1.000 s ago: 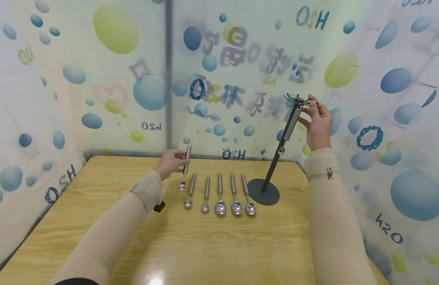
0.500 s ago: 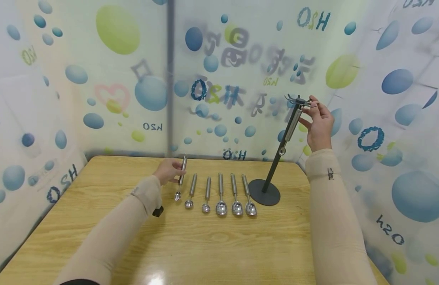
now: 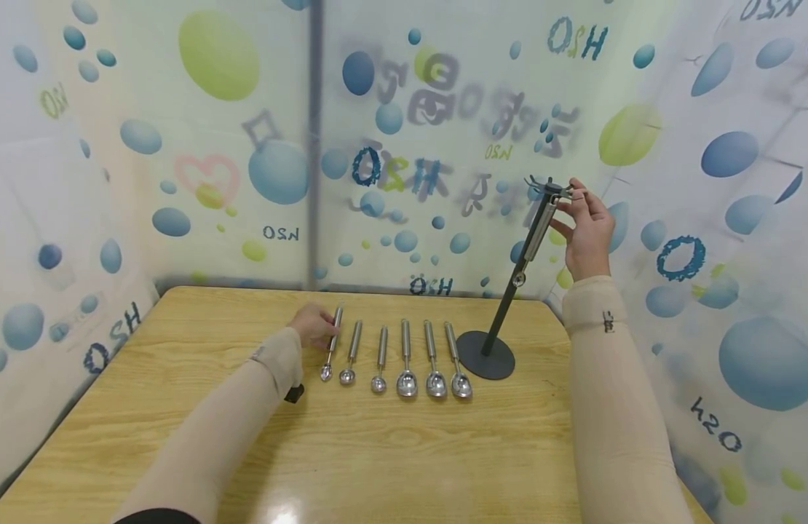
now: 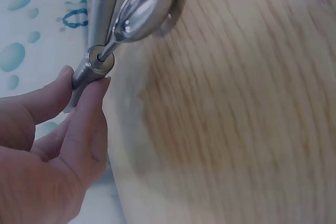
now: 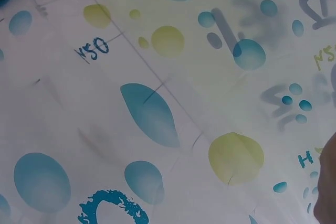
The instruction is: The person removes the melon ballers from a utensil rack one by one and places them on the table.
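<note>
At the left end of a row of scoops (image 3: 406, 356), my left hand (image 3: 312, 325) pinches the steel handle of a small oval scoop (image 3: 331, 342). In the left wrist view the thumb and fingers of that hand (image 4: 63, 150) hold the handle, with the shiny bowl (image 4: 147, 6) close over the wood. My right hand (image 3: 587, 236) is raised to the top of a dark metal stand (image 3: 505, 298), its fingertips gripping one of the hooks (image 3: 561, 192). From the hook area hangs another small scoop (image 3: 535, 236) along the pole. Only a sliver of hand (image 5: 326, 182) shows in the right wrist view.
Several steel scoops lie side by side on the wooden table (image 3: 378, 458), bowls toward me. The stand's round base (image 3: 472, 356) stands right of the row. Printed curtains (image 3: 404, 218) enclose the table at the back and sides.
My left hand has lowered the scoop from above the table, down and slightly left, to the left end of the row. The right hand stays at the stand's top.
</note>
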Demonstrator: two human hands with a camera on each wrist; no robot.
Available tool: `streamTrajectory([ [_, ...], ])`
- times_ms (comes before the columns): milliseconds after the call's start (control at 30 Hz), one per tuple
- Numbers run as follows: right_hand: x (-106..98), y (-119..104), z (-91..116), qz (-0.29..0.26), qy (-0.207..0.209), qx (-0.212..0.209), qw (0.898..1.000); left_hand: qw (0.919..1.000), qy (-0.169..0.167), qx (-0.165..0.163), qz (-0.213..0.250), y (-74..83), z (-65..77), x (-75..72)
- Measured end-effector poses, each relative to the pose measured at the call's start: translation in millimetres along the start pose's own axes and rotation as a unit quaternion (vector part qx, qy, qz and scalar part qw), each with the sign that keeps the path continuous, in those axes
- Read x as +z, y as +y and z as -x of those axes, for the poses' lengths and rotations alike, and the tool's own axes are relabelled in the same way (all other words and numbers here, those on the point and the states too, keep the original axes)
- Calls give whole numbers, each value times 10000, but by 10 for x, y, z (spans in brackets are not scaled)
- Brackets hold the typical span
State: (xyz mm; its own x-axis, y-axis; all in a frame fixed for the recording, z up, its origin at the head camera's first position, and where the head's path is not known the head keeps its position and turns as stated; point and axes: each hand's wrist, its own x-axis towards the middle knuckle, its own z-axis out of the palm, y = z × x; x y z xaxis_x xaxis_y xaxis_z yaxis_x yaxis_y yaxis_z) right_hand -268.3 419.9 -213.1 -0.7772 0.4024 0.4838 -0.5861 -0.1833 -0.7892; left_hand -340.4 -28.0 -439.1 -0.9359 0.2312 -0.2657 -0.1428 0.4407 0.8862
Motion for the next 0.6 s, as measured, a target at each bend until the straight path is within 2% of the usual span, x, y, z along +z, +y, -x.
streamTrajectory([
  [133,-5,5,-5,-18,-16,-12,10000,9998,78,-190,-40,-29,-44,28],
  [300,-12,3,-8,25,-28,-5,10000,9984,221,-426,-297,-74,-80,59],
  [467,-20,-3,-8,85,-21,-14,10000,9958,352,-374,-755,-114,-113,78],
  [600,-21,4,-8,68,-34,-21,10000,9942,403,-334,-938,-108,-125,91],
])
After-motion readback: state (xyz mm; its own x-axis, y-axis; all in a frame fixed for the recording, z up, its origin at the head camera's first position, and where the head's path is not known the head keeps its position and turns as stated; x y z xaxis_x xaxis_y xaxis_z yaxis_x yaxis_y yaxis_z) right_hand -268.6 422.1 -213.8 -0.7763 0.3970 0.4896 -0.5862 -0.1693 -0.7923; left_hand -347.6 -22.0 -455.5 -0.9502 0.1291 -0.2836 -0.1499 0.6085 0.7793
